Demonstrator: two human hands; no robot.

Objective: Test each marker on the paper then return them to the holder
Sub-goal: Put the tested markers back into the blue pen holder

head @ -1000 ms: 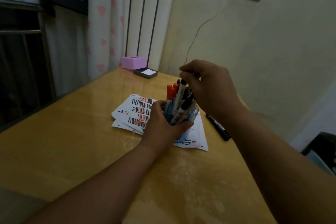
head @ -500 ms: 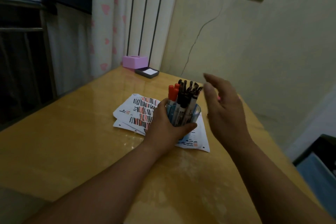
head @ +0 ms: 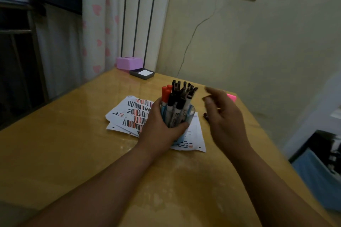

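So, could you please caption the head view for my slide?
Left hand grips the marker-filled holder on scribbled paper; right hand hovers open beside it.

Glossy wooden table (head: 73, 153), matt white paper (head: 120, 110), clear plastic holder (head: 191, 114).

The right hand (head: 225, 116) no longer pinches a marker over the holder (head: 181, 116). It is now right of the holder, apart from it, fingers loose, holding nothing.
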